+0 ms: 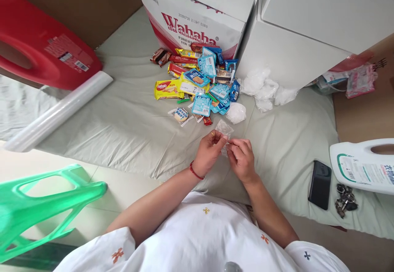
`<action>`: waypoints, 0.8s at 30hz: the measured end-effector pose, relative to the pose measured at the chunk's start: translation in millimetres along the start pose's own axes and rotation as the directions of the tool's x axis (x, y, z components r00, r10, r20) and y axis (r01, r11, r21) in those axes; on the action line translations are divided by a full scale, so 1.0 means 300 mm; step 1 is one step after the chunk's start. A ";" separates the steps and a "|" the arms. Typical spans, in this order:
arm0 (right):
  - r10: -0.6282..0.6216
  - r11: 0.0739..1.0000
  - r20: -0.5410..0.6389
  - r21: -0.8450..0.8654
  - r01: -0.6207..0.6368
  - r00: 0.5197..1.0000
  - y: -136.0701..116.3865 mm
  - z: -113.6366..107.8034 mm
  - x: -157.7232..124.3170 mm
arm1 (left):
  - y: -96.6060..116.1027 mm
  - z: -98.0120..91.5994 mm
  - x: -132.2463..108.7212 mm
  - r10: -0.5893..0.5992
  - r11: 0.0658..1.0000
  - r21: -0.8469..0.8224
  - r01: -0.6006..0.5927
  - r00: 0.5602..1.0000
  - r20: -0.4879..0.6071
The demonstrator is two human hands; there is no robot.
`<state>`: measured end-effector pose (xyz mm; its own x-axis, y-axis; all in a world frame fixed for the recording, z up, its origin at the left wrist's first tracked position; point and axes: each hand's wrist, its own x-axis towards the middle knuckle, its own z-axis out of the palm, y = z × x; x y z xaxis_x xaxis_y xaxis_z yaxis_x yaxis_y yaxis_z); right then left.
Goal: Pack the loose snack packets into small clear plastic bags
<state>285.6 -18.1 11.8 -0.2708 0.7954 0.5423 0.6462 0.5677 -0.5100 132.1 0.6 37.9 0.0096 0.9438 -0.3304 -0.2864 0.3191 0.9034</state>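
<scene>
Between my two hands is a small clear plastic bag [225,128], crumpled, its upper part showing above my fingers. My left hand [210,151], with a red bracelet at the wrist, pinches it between thumb and forefinger. My right hand [242,157] is closed on it from the other side, fingertips almost meeting the left ones. Just beyond lies a heap of packaged snacks, with a yellow Nabati wafer pack [167,89], light blue sachets [201,105] and a round wrapped biscuit [181,115]. A crumpled white plastic bag [236,113] sits right of the heap.
Behind the snacks stands a Wahaha carton [197,21]. More crumpled clear bags [261,87] lie against white boxes. A black phone [320,185], keys [346,200] and a white detergent bottle [363,165] are at right. At left are a plastic roll [61,110], a red jug [46,38] and a green stool [46,206].
</scene>
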 end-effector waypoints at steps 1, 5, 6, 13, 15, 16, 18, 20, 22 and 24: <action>0.007 1.000 0.005 0.013 -0.008 1.000 -0.003 0.001 -0.001 | -0.006 0.001 0.002 -0.008 1.000 -0.020 0.008 1.000 0.000; 0.099 0.989 0.013 0.107 -0.100 0.995 -0.018 -0.011 0.000 | -0.021 0.004 -0.003 -0.034 0.993 -0.108 0.037 0.999 0.030; 0.128 0.983 0.004 0.133 -0.128 0.992 -0.021 -0.016 -0.002 | -0.022 0.006 -0.007 -0.037 0.992 -0.122 0.041 0.999 0.031; 0.526 0.695 0.041 0.555 -0.458 0.849 -0.019 -0.023 -0.025 | -0.012 0.002 -0.026 -0.105 0.963 -0.242 0.119 0.992 0.069; 0.662 0.504 0.076 0.692 -0.518 0.746 -0.017 -0.019 -0.025 | -0.016 -0.006 -0.028 -0.109 0.958 -0.255 0.127 0.991 0.082; 0.718 0.393 0.110 0.751 -0.531 0.687 -0.017 -0.019 -0.024 | -0.019 -0.011 -0.029 -0.102 0.961 -0.249 0.119 0.991 0.082; 0.785 0.172 0.201 0.838 -0.517 0.587 -0.016 -0.021 -0.020 | -0.030 -0.020 -0.033 -0.067 0.974 -0.210 0.082 0.995 0.078; 0.791 0.005 0.287 0.880 -0.475 0.540 -0.014 -0.026 -0.019 | -0.043 -0.024 -0.040 -0.011 0.988 -0.152 0.024 0.996 0.085; 0.779 -0.096 0.336 0.898 -0.428 0.529 -0.012 -0.031 -0.021 | -0.054 -0.024 -0.050 0.041 0.995 -0.090 -0.031 0.992 0.115; 0.772 -0.166 0.368 0.904 -0.395 0.518 -0.007 -0.032 -0.027 | -0.060 -0.021 -0.059 0.083 0.996 -0.037 -0.079 0.987 0.135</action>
<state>293.3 -27.8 15.0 0.0960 0.9284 -0.3590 -0.6454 -0.2165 -0.7325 131.2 -22.5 25.8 0.1153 0.9700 -0.2142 -0.3211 0.2405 0.9160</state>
